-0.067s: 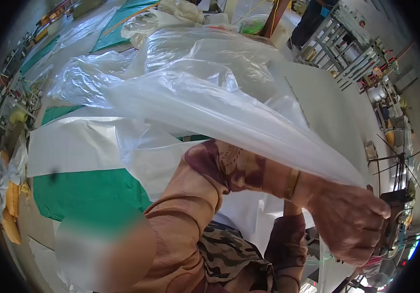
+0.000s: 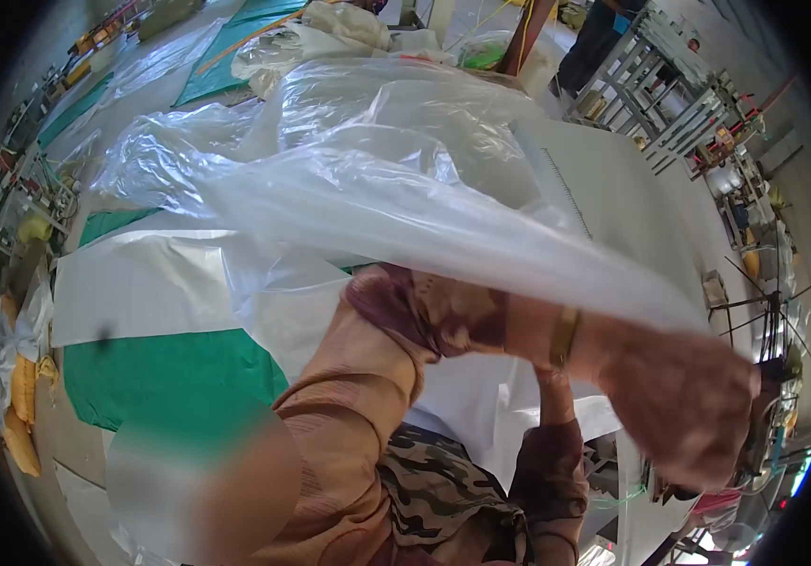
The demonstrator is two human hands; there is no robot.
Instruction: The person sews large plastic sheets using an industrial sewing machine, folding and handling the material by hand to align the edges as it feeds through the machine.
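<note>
My left arm, in an orange-brown sleeve, reaches across to the right, with a gold-coloured band on the wrist. At its end my left hand (image 2: pixel 684 410) is closed in a fist, smeared by motion. A clear plastic sheet (image 2: pixel 443 222) runs in a long, taut fold down to the fist, which grips its end. My right forearm rises from the lower edge in a dark sleeve and passes behind the left forearm; the right hand is hidden there. Beneath the plastic lie white sheeting (image 2: pixel 146 283) and green sheeting (image 2: pixel 169 373).
A grey-white panel (image 2: pixel 618 179) with a dark stitched-looking line lies beyond the plastic at the right. Metal racks (image 2: pixel 646 94) and a person in dark trousers (image 2: pixel 586 52) stand at the far right. Yellow sacks (image 2: pixel 23 401) lie at the left. Machinery edges the right side.
My left hand has moved slightly upward and blurred. The plastic's lower edge has lifted a little with it. More of the right wrist shows under the left forearm.
</note>
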